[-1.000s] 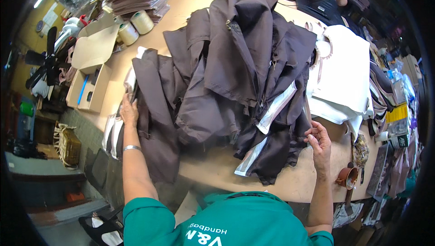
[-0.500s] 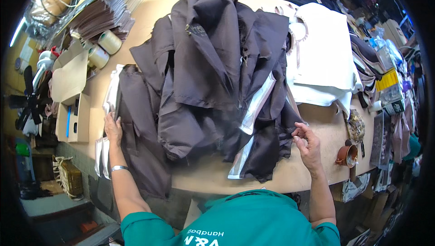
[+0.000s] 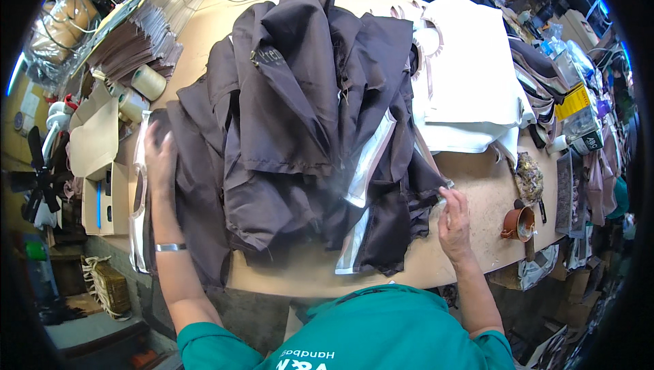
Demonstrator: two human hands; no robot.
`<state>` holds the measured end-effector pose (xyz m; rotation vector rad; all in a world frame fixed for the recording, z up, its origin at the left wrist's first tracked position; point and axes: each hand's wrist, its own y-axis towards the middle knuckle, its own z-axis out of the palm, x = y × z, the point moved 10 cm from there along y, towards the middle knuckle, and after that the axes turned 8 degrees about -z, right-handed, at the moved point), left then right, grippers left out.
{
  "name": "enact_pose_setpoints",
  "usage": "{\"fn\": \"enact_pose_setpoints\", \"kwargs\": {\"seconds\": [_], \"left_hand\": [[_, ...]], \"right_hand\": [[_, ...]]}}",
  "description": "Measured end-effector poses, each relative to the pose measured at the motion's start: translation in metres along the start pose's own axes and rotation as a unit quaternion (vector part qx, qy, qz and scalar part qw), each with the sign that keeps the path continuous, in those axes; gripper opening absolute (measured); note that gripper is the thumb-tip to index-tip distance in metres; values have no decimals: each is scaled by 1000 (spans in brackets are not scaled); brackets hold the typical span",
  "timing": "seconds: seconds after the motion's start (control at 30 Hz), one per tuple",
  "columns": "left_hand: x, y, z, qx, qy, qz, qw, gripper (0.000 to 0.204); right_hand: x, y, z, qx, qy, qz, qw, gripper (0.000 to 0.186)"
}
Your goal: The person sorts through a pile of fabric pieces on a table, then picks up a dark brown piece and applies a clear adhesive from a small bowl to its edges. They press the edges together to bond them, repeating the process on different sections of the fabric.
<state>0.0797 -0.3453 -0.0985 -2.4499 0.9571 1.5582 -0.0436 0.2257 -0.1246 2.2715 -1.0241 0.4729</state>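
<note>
A large heap of dark brown fabric pieces (image 3: 286, 118) lies across the middle of the table, some edged with white strips. At its left side, my left hand (image 3: 161, 162) rests over a brown piece with a white edging strip (image 3: 138, 213) beside it; the fingers are a little smeared but spread apart. To the right of the heap, my right hand (image 3: 454, 223) has its thumb and fingers drawn together at the corner of a brown fabric piece (image 3: 428, 178), pinching it. The lower layers are hidden under the heap.
White sheet material (image 3: 470, 70) is stacked to the right of the heap. A brown cup (image 3: 518, 224) stands near the table's right front edge. On the left are an open cardboard box (image 3: 102, 199), thread cones (image 3: 148, 82) and stacked brown sheets (image 3: 139, 43).
My left hand has moved up along the left edge of the fabric and its fingers have spread. My right hand has closed on the fabric corner. The view has shifted slightly.
</note>
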Motion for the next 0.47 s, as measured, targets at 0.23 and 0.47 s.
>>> {"fn": "enact_pose_setpoints", "kwargs": {"seconds": [0.23, 0.47], "left_hand": [[-212, -136, 194, 215, 363, 191, 887, 44], [-220, -44, 143, 169, -298, 87, 935, 8]], "right_hand": [[15, -14, 24, 86, -72, -66, 991, 48], [-6, -46, -15, 42, -62, -74, 994, 44]]}}
